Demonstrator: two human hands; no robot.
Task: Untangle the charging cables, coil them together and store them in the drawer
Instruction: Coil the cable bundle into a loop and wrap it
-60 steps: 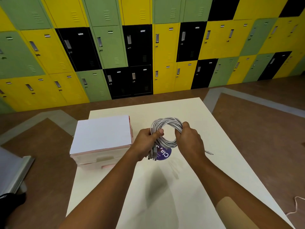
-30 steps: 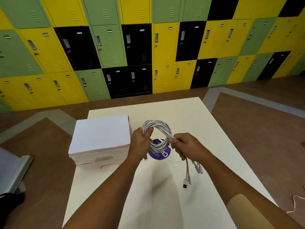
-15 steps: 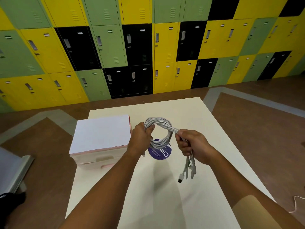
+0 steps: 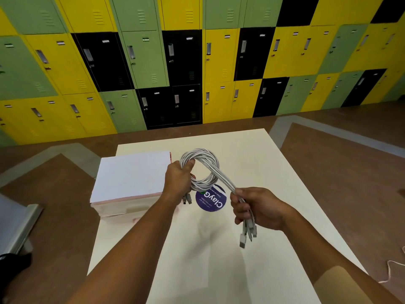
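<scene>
The grey charging cables (image 4: 203, 163) were held above the cream tabletop (image 4: 252, 163) between both hands, wound into 1 loose coil. The left hand (image 4: 178, 178) gripped the coil's left side, its fingers (image 4: 191, 162) curled round the bundled strands, with a few plug ends (image 4: 186, 200) poking out below the palm. From the coil a straight bunch of strands ran down to the right hand (image 4: 256, 207), whose fingers (image 4: 237, 205) were closed tight around it; several more connectors (image 4: 246, 233) dangled beneath that fist, clear of the tabletop. A round purple sticker (image 4: 211, 199) lay on the tabletop under the coil. The white drawer unit (image 4: 131, 174) stood at the tabletop's left edge, just beside the left hand. A wall of yellow, green and black lockers (image 4: 186, 62) stood beyond the brown floor (image 4: 350, 172).
</scene>
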